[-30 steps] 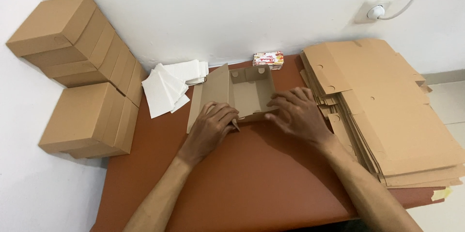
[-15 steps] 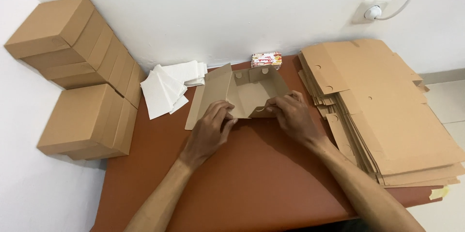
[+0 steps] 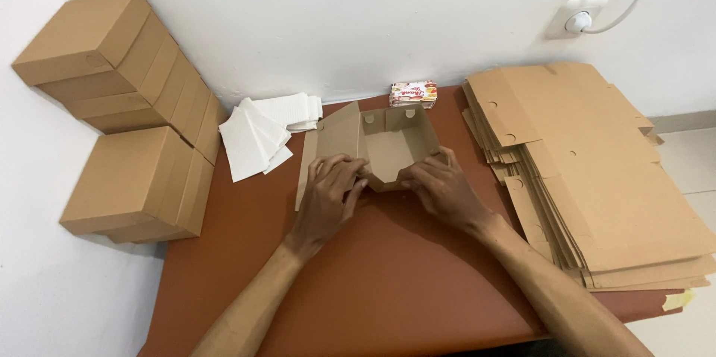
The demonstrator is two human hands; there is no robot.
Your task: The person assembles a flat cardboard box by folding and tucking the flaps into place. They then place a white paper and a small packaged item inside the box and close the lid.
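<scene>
1. Our fingers (image 3: 349,172) on the left hand (image 3: 330,194) curl over the near left corner of the half-folded cardboard box (image 3: 389,144), pinching its edge where the left flap meets the front wall; they are closed on the card, not spread.
2. The right hand (image 3: 440,187) lies at the near right corner of the same box, fingers bent and pressing on the front edge; we cannot tell how much of the wall they wrap.
3. The box sits on the brown surface (image 3: 388,282) directly ahead of both hands, touching them, its long axis running left to right across our view. Its open tray faces up and its far wall stands near the white wall.
4. Both hands are about equally near; each holds its own end of the near wall.
5. Around it: white folded sheets (image 3: 261,133) just to the left, a small printed packet (image 3: 412,94) behind, a stack of flat box blanks (image 3: 597,178) to the right, and finished boxes (image 3: 127,126) stacked well to the left.
</scene>
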